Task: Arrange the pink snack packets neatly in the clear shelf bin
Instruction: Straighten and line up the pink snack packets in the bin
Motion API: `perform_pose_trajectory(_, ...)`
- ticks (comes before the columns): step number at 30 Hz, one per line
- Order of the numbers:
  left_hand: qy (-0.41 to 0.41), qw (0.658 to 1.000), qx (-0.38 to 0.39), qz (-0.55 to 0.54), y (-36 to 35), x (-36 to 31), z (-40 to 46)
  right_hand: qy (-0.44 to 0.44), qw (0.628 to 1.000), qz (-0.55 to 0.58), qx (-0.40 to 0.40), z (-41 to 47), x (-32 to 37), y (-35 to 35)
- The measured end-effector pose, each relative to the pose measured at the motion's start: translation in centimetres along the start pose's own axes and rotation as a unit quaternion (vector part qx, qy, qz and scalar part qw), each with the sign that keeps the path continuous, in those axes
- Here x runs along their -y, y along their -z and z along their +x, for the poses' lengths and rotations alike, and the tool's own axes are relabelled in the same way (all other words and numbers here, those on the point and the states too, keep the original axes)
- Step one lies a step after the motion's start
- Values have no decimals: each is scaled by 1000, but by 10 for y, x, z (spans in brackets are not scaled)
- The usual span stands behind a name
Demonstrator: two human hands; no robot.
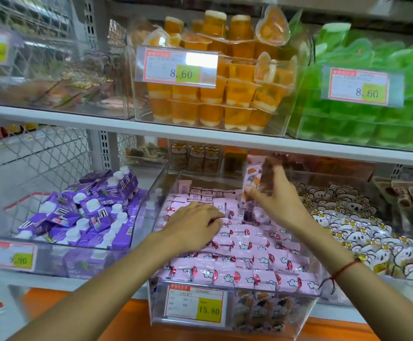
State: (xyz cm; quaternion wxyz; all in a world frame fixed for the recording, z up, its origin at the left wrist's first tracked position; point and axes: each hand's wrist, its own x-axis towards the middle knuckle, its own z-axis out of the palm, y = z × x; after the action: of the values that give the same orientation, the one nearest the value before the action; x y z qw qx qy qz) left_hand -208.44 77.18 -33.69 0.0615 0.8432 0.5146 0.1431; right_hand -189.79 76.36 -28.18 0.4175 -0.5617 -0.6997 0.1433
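Observation:
A clear shelf bin [306,306] on the lower shelf holds several rows of pink snack packets [245,252] with cloud and red prints. My left hand [195,223] rests palm down on the packets at the bin's middle left, fingers curled loosely, gripping nothing I can see. My right hand [274,195] is raised over the back of the bin and pinches one pink packet [252,179] upright between thumb and fingers. More packets stand on edge at the bin's far wall. A price tag reading 15.80 [195,306] hangs on the bin's front.
A bin of purple cartons [82,212] sits to the left, and a bin of white bear-print packets [363,230] to the right. The upper shelf carries bins of orange jelly cups [215,94] and green cups [372,114], close above my raised hand.

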Motion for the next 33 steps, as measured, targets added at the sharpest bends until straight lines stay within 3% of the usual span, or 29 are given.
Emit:
perform_pose_trajectory(4, 4, 1000, -2, -10, 1, 0, 0, 47, 982, -164, 85, 12, -6, -1)
perform_pose_trajectory(7, 4, 1000, -5, -17, 1, 0, -1, 43, 975, -181, 118, 24, -5, 8)
perform_pose_trajectory(9, 2, 1000, -6, -20, 1, 0, -1, 53, 973, -203, 100, 30, -2, 11)
perform_pose_trajectory(15, 2, 1000, -6, -23, 0, 2, 0, 1, 993, -80, 85, 30, -7, 2)
perform_pose_trajectory(17, 2, 1000, -5, -23, 0, 2, 0, 2, 993, -85, 84, 27, -11, 2)
perform_pose_trajectory(21, 2, 1000, -1, -24, 0, 3, 1, 43, 941, -280, 188, 21, -26, -4)
perform_pose_trajectory(28, -7, 999, -24, -19, 3, 0, -1, 78, 883, -346, 308, 17, -20, 2)
perform_pose_trajectory(30, -17, 999, -35, -9, 8, -5, 1, 89, 897, -322, 291, 18, -20, 11)
perform_pose_trajectory(33, -28, 998, -37, -39, 14, -19, 12, 97, 938, -286, 172, 22, -23, 26)
